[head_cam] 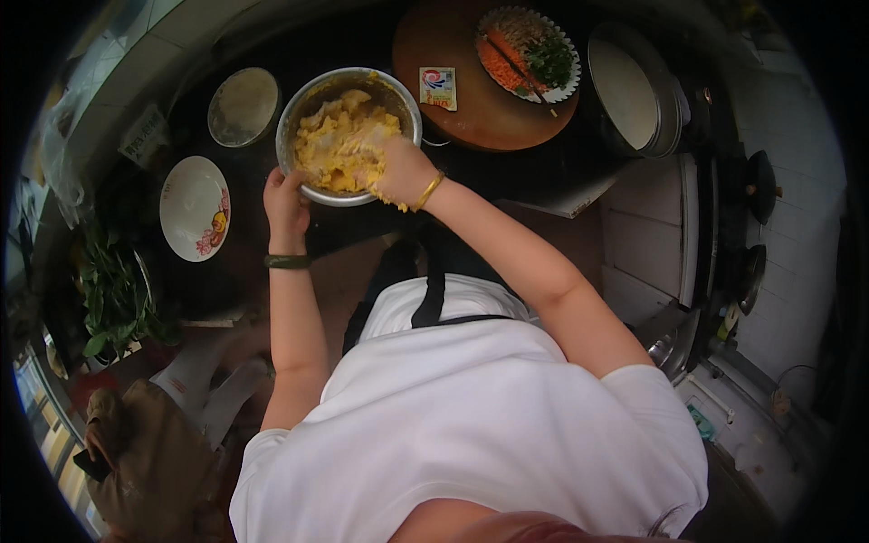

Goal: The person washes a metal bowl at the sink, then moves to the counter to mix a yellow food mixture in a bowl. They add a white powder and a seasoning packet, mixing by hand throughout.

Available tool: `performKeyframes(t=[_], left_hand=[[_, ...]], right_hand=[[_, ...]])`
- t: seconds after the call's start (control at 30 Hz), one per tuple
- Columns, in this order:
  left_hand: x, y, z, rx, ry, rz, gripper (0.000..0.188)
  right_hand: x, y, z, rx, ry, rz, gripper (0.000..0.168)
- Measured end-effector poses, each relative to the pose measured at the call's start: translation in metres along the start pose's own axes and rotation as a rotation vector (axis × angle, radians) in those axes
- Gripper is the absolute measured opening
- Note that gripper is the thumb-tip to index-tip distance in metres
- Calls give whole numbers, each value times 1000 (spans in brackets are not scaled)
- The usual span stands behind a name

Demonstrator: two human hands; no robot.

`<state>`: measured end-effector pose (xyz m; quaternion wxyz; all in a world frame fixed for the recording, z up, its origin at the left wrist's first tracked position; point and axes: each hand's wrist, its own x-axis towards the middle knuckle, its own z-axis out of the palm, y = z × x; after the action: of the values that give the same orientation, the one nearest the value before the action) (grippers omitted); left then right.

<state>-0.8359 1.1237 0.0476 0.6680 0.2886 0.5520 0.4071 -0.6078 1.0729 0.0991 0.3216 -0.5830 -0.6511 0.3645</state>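
A metal mixing bowl holds a lumpy yellow and whitish mash, which looks like crumbly dough. My left hand grips the near left rim, thumb over the edge. Inside the bowl, my right hand is blurred, its fingers down in the mash and partly hidden by it. Bits of yellow mash stick to that hand as far as the gold bangle at its wrist. A dark green bangle circles my left wrist.
Right of the bowl, a round wooden board bears a torn printed packet and a fluted plate of chopped carrot and greens with chopsticks. A pot stands beyond. At left are a round container, an oval-looking dish and leafy greens.
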Motion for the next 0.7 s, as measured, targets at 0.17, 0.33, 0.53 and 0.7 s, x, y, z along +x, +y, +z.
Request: performKeyframes(t=[0.17, 0.33, 0.53, 0.7], left_hand=[[-59, -11, 25, -223, 148, 110, 31], [-145, -13, 61, -207, 18, 61, 36], [-181, -76, 182, -226, -169, -105, 25], [-187, -148, 279, -279, -115, -169, 22]], right_hand=[[-33, -20, -19, 31, -72, 40, 38], [-91, -16, -63, 329, -24, -144, 38], [-171, 25, -170, 394, 1, -26, 34], [-236, 88, -253, 575, 63, 131, 32]])
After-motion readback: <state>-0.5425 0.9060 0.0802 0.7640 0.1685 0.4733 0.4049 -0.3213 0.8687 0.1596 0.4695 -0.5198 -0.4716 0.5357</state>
